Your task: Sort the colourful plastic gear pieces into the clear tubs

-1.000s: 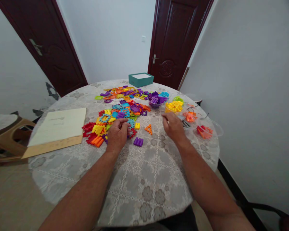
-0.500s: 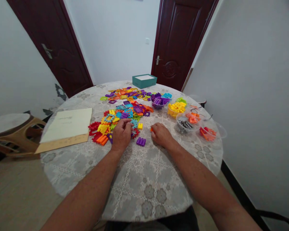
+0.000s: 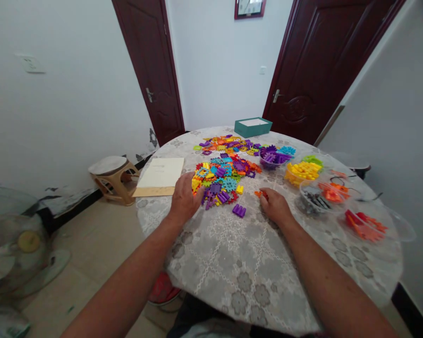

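Note:
A pile of colourful plastic building pieces (image 3: pixel 229 174) lies on a round table with a lace cloth (image 3: pixel 232 263). My left hand (image 3: pixel 184 201) rests against the pile's left edge, thumb up and fingers stretched toward the pieces, holding nothing that I can see. My right hand (image 3: pixel 277 207) lies on the cloth to the right of the pile. Its fingertips are pinched on a small orange piece (image 3: pixel 260 193). A loose purple piece (image 3: pixel 238 210) sits on the cloth between my two hands.
A second spread of pieces (image 3: pixel 225 141) and a teal box (image 3: pixel 253 126) lie farther back. Clear bowls of sorted pieces line the right: purple (image 3: pixel 273 158), yellow (image 3: pixel 301 171), dark (image 3: pixel 313 201), orange (image 3: pixel 333 192), red (image 3: pixel 366 224). A booklet (image 3: pixel 160 176), stool (image 3: pixel 111 172) and fan (image 3: pixel 17 244) are on the left.
My right hand came back from near the bowls to the orange piece and closed on it. My left hand opened and shifted to the pile's left edge. The view swung left.

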The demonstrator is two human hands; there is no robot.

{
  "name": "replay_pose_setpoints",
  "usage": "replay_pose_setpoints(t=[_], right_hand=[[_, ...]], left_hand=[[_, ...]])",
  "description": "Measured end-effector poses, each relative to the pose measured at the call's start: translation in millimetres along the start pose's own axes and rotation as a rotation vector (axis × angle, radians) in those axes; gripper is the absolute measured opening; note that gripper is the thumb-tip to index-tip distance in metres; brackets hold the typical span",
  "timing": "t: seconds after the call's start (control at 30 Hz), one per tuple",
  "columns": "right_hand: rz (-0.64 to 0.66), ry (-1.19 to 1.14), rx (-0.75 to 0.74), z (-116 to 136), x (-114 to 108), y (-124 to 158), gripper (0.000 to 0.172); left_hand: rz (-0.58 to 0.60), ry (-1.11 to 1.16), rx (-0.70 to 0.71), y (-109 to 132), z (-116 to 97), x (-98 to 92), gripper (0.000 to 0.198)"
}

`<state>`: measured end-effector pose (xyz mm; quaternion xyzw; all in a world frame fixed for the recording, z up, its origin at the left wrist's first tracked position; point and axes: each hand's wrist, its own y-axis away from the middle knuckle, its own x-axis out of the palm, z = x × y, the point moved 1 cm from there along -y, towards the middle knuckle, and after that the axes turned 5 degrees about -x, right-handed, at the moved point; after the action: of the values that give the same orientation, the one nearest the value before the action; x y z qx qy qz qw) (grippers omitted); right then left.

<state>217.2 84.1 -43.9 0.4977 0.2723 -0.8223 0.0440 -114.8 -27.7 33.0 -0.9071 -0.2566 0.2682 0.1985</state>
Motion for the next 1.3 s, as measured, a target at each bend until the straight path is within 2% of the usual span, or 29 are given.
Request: replay_pose_setpoints(t=[0.07,0.17,0.23,0.33,0.47,0.67,0.87,1.0,1.2,1.3], right_hand=[[-0.018,-0.049,0.033,-3.3,0.0,0.0,0.037],[-0.031,-0.089,0.059,-5.7,-0.3,0.0,0.037],[-0.036,-0.104,0.062,-5.8,-0.6,0.2,0.037],[-0.047,-0.119,0.066,-5.5,-0.3,0.7,0.037],[-0.059,-0.136,0.053,-5.6,0.9,0.8,0.036],[-0.043,-0.195,0.044,-2.1,-0.5,1.2,0.034],[-0.049,-0.227,0.047,2.1,-2.9,-0.2,0.030],[-0.071,-0.266,0.079,5.2,-6.0,-1.6,0.030],[-0.148,-0.311,0.148,8.8,-12.4,-6.4,0.028],[-0.185,-0.303,0.183,8.0,-13.2,-8.7,0.030]], left_hand=[[0.076,-0.246,0.057,0.6,24.9,-12.3,0.064],[0.215,-0.555,0.100,2.6,54.2,-16.8,0.078],[0.261,-0.676,0.098,3.5,63.9,-13.4,0.084],[0.312,-0.718,0.133,4.2,65.8,-5.6,0.087],[0.365,-0.632,0.203,9.4,59.5,3.2,0.089],[0.398,-0.578,0.188,30.5,39.4,24.8,0.103],[0.467,-0.548,0.220,49.5,6.3,64.3,0.099],[0.470,-0.597,0.320,54.3,-9.5,95.1,0.096],[0.464,-0.599,0.423,41.9,-33.6,144.7,0.078],[0.455,-0.555,0.465,35.5,-43.4,157.7,0.069]])
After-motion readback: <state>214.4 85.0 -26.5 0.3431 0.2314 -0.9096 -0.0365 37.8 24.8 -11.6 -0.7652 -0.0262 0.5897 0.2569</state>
